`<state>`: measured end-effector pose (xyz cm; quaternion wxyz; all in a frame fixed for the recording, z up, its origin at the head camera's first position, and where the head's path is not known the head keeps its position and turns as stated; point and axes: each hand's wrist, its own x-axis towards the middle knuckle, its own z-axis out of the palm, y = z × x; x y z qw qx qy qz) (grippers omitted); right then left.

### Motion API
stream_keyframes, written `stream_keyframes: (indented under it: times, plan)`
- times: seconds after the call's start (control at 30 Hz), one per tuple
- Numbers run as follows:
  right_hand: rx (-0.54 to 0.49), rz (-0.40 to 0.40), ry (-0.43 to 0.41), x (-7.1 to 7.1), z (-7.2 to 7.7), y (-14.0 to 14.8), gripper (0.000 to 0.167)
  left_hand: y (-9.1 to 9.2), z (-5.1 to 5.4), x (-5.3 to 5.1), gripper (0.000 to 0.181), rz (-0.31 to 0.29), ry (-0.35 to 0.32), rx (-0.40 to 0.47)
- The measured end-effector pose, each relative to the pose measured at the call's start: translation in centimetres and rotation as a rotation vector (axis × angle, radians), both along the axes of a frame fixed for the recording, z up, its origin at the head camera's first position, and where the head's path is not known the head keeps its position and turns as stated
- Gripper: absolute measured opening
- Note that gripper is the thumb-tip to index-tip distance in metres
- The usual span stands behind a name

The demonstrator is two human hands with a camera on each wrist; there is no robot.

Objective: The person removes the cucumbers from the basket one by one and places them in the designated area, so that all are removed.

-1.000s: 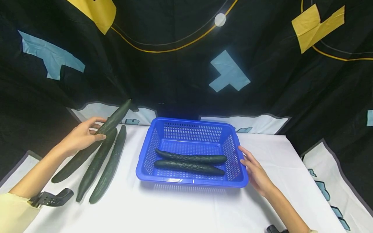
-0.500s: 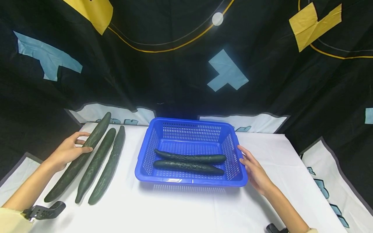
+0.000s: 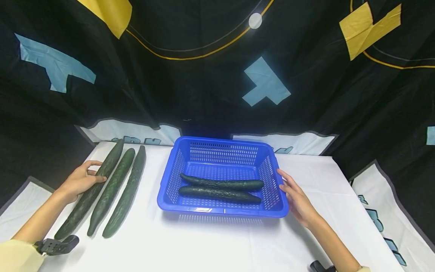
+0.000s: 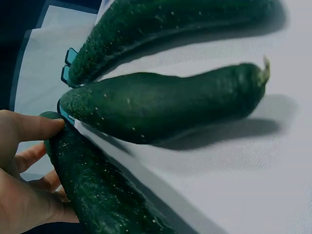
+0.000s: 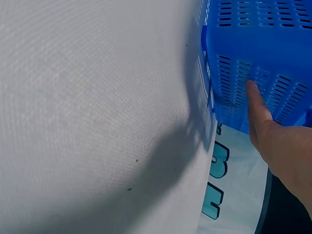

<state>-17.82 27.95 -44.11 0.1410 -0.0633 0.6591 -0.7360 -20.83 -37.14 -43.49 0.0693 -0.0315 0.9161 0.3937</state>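
In the head view my left hand (image 3: 77,182) grips the leftmost dark green cucumber (image 3: 89,194), which lies on the white cloth beside a middle cucumber (image 3: 110,192) and a third one (image 3: 127,192). The left wrist view has the thumb and fingers of my left hand (image 4: 27,183) on either side of the held cucumber (image 4: 100,183). My right hand (image 3: 300,204) rests with extended fingers on the right side of a blue basket (image 3: 224,212). Two cucumbers lie inside it, one (image 3: 222,184) behind the other (image 3: 219,194). In the right wrist view the right hand (image 5: 280,141) touches the perforated basket wall (image 5: 273,44).
A white cloth (image 3: 204,245) covers the table. Behind it hangs a black curtain (image 3: 190,90) with yellow and light blue shapes. Black wrist straps show on both arms, the left one (image 3: 57,244) close to the held cucumber's near end.
My left hand has moved left and toward me, bringing its cucumber from lying slanted over the others to a place alongside them. The right hand and basket have stayed put.
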Motion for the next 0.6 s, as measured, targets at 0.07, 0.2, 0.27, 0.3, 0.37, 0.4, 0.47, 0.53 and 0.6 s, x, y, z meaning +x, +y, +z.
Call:
stream_keyframes:
  times: [0.07, 0.2, 0.27, 0.3, 0.37, 0.4, 0.47, 0.53, 0.6]
  plan:
    - [0.004, 0.0, 0.0, 0.0, 0.01, 0.02, 0.059, -0.09, -0.21, -0.05, 0.07, 0.0, 0.0, 0.01]
    - [0.013, -0.002, -0.001, 0.02, 0.03, 0.01, 0.059, -0.14, -0.66, -0.14, 0.069, 0.003, -0.008, 0.026]
    - [0.011, -0.003, -0.001, 0.04, 0.04, 0.01, 0.059, -0.1, -0.82, -0.17, 0.069, 0.004, -0.012, 0.024]
    - [0.011, -0.003, -0.002, 0.05, 0.04, 0.01, 0.059, -0.1, -0.86, -0.16, 0.07, 0.003, -0.015, 0.02]
    - [0.007, -0.002, -0.002, 0.07, 0.06, 0.0, 0.059, -0.09, -0.91, -0.12, 0.07, 0.0, -0.018, 0.013]
    - [0.006, -0.001, -0.001, 0.07, 0.06, 0.0, 0.059, -0.08, -0.92, -0.09, 0.07, -0.002, -0.02, 0.013]
    - [0.005, -0.001, -0.002, 0.08, 0.08, -0.01, 0.058, -0.09, -0.93, -0.03, 0.07, -0.006, -0.025, 0.007]
    - [0.005, 0.0, -0.003, 0.09, 0.11, -0.01, 0.059, -0.09, -0.97, 0.03, 0.07, -0.011, -0.025, -0.006]
    - [0.004, 0.002, -0.004, 0.09, 0.14, -0.02, 0.059, -0.11, -1.04, 0.07, 0.069, -0.017, -0.026, -0.018]
